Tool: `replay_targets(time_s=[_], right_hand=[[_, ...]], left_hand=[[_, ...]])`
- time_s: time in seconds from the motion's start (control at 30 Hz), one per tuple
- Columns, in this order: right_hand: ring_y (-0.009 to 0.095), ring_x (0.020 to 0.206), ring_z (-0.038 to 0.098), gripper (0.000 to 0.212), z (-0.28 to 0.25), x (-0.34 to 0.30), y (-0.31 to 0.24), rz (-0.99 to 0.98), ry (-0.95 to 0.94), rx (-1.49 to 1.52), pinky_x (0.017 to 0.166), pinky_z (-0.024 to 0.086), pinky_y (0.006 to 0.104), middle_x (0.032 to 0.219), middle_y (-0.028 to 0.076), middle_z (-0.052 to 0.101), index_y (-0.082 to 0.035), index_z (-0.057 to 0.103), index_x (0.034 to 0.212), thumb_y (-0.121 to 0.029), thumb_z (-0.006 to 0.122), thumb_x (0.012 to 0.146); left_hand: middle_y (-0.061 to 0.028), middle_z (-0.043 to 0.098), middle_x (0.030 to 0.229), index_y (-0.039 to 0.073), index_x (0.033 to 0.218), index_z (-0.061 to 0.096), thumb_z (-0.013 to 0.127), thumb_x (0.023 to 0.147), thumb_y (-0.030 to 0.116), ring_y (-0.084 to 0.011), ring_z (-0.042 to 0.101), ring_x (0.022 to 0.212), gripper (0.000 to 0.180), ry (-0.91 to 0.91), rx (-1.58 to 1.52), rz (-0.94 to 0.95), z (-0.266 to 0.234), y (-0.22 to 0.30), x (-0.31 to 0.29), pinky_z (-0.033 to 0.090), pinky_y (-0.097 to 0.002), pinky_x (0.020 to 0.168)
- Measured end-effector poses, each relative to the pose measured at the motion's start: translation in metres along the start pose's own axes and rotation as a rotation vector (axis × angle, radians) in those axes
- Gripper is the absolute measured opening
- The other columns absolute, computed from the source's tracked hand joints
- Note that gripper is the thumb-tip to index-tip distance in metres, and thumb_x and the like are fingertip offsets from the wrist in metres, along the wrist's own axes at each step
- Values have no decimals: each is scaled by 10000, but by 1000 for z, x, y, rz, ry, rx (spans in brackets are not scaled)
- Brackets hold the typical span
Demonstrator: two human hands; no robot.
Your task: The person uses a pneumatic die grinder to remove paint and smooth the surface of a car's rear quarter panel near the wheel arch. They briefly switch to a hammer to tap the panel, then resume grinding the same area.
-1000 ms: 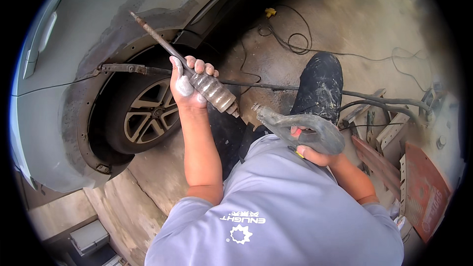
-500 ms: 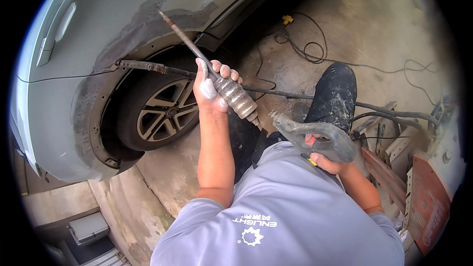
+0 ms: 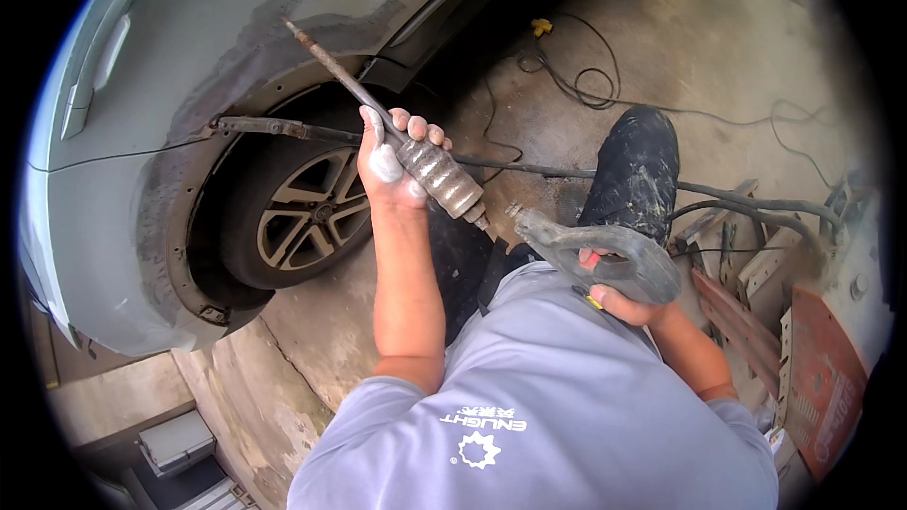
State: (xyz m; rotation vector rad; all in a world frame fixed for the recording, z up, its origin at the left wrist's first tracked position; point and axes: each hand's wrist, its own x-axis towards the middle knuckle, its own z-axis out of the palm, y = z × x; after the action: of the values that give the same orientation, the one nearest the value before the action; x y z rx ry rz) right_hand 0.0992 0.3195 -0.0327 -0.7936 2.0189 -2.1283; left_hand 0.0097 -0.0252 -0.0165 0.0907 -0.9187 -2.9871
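My left hand (image 3: 395, 162) is closed around a slide hammer (image 3: 444, 178), a thin steel rod with a thick ridged weight. White dust coats its fingers. The rod's tip lies over the bare grey patch (image 3: 250, 61) on a silver car's body panel (image 3: 203, 19); whether it touches, I cannot tell. Close to my shirt, my right hand (image 3: 631, 300) grips a dark grey looped pistol-style handle (image 3: 652, 260), a finger at its red trigger. A small gap shows between the handle's threaded nose and the weight's end.
A metal strap (image 3: 260, 126) is fixed at the wheel arch above the wheel (image 3: 316, 217); a thick cable (image 3: 704, 191) runs from it to the right. Thin cord (image 3: 605, 99) lies coiled on the floor by a yellow plug (image 3: 540, 27). Metal scraps (image 3: 742, 321) lie at right.
The whole view has shifted slightly, with both hands and the tools appearing a little further left. Both grips are the same.
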Motion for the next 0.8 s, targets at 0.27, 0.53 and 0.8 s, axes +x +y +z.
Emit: replay_targets(time_s=[0.27,0.53,0.8], right_hand=[[294,922,696,378,-9,0,1,-111,-108,-144,824,555,368,1048,143,712,13,688,1072,-83,748,711],[284,925,699,386,-10,6,-5,-60,-102,-49,833,557,370,1029,150,715,20,695,1073,-99,745,708],[252,922,698,386,-3,1,-11,58,-24,49,820,558,362,1028,129,703,10,699,1044,-128,754,688]], left_hand=[[-82,619,762,115,847,569,400,1078,576,-328,612,761,543,67,-45,-1,5,-3,4,518,-483,731],[-86,618,751,115,853,567,397,1072,596,-331,623,741,555,100,-52,21,11,-7,4,549,-490,700],[-69,630,779,113,868,582,430,1070,575,-327,638,778,527,55,-58,21,10,-8,6,544,-496,744]])
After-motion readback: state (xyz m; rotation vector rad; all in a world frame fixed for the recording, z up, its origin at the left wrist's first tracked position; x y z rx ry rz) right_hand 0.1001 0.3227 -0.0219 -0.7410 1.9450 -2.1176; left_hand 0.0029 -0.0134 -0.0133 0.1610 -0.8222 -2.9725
